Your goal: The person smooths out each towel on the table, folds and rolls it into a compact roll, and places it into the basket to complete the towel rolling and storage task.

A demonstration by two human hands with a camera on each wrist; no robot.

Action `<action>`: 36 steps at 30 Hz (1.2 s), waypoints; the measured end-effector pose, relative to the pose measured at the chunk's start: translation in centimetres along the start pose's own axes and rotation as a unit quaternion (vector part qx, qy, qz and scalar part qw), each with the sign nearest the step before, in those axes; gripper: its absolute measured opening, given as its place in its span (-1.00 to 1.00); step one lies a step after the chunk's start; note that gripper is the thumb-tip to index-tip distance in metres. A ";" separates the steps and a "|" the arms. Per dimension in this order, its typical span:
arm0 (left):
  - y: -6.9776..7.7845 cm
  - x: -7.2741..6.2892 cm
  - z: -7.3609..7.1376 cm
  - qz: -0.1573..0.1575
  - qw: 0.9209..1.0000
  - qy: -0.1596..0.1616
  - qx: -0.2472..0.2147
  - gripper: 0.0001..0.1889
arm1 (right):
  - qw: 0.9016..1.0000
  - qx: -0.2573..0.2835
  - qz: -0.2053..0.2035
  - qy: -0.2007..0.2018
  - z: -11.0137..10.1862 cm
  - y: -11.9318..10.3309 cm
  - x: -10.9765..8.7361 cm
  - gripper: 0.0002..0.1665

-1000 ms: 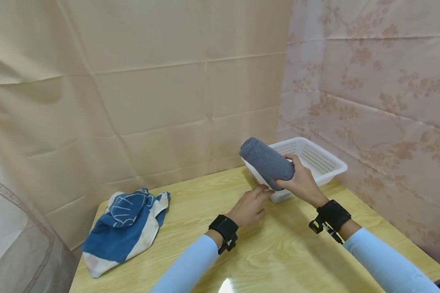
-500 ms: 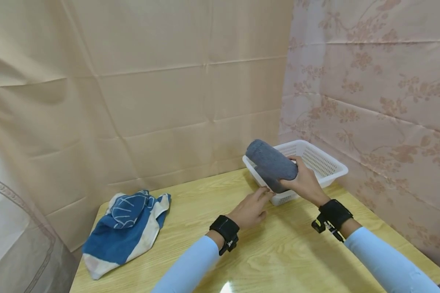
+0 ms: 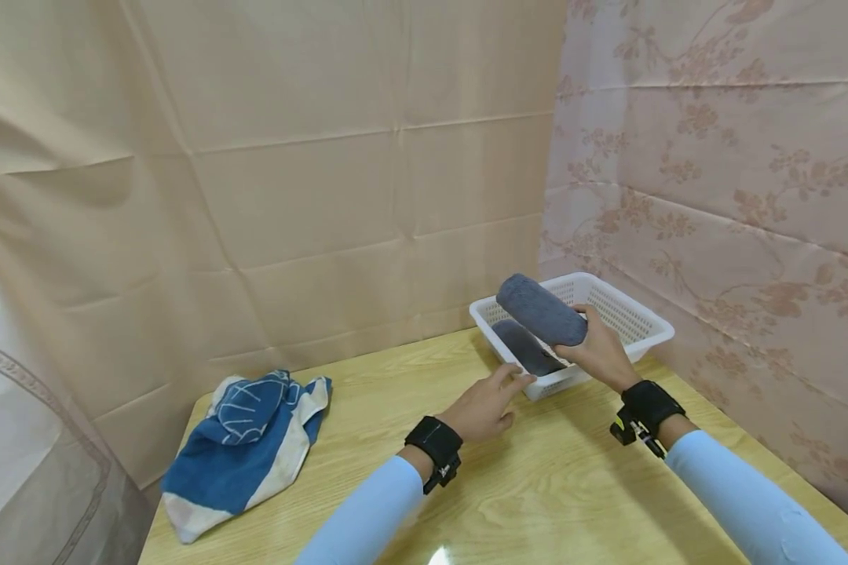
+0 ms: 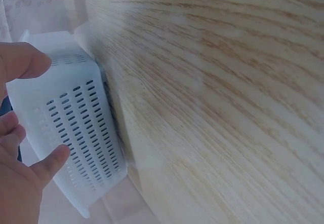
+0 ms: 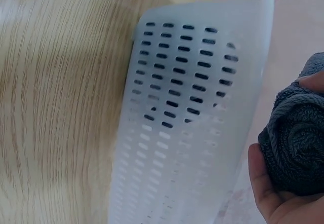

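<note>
My right hand (image 3: 599, 353) grips one end of a rolled grey towel (image 3: 537, 308), holding it tilted above the white plastic basket (image 3: 653, 333). The spiral end of that towel (image 5: 298, 138) faces the camera in the right wrist view, with fingers and thumb around it. A second, darker grey roll (image 3: 526, 348) lies inside the basket along its left side; it shows dark through the wall slots in the right wrist view. My left hand (image 3: 482, 402) has its fingertips right at the basket's near left rim, fingers loosely spread.
A crumpled blue and white cloth (image 3: 243, 451) lies at the left end of the wooden table (image 3: 396, 384). A beige curtain (image 3: 325, 196) hangs behind, and a pink flowered curtain (image 3: 735, 196) runs close along the right side.
My right hand has moved the grey towel rightward and slightly down over the basket, exposing more of the darker roll inside. My left hand stays at the rim.
</note>
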State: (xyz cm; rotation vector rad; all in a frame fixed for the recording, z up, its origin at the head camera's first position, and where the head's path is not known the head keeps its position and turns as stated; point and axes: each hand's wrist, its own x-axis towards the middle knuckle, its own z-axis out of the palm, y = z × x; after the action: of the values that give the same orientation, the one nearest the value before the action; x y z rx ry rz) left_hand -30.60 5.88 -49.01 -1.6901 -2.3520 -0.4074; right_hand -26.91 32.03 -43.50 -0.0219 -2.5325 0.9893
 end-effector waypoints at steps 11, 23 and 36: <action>-0.1 0.1 -0.2 -0.009 1.000 -0.020 -0.011 -0.20 | 1.000 -0.009 0.016 -0.012 -0.1 0.7 0.5 0.07; -0.2 0.0 0.2 -0.010 1.000 -0.021 -0.011 -0.16 | 0.999 -0.027 0.035 -0.024 0.1 1.5 1.0 0.10; -0.2 0.0 0.4 -0.014 1.000 -0.024 -0.013 -0.17 | 0.995 -0.080 0.053 -0.028 0.4 3.0 1.6 0.11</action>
State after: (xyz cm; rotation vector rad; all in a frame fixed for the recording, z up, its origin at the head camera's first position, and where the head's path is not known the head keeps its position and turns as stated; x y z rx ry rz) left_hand -30.82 6.00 -49.43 -1.6987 -2.4180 -0.4086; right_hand -28.97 34.29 -45.13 -0.1796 -2.6795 0.8331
